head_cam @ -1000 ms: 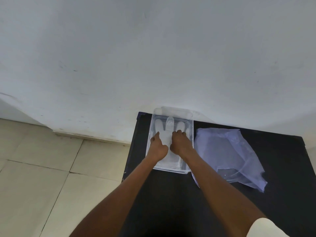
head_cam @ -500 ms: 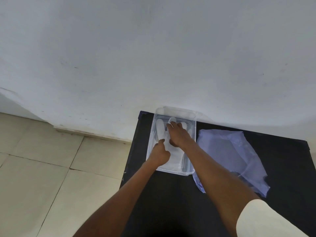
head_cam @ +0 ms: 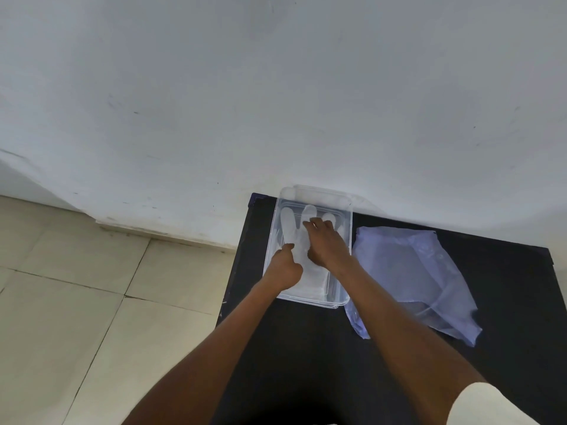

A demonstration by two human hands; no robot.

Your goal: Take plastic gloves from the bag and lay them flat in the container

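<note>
The left hand [head_cam: 283,268] sits at the near part of the container [head_cam: 343,234], curled, its thumb pinning the cuff end of the glove [head_cam: 299,240]; whether the other fingers grip anything I cannot tell. The right hand [head_cam: 326,245] lies farther in, fingers spread and pressing on the glove's fingers, holding nothing. The glove lies inside the clear container on the black table [head_cam: 506,286], its fingertips pointing toward the wall [head_cam: 276,87]. The bag [head_cam: 411,277] lies slack just to the right of the container.

The glove looks thin, light, limp and probably slippery, likely to wrinkle or cling; best pinched at the cuff and smoothed with flat fingers.

Compared with half a second ago, little differs: the right hand has slid slightly back from the fingertips, while the left has stayed at the cuff.
</note>
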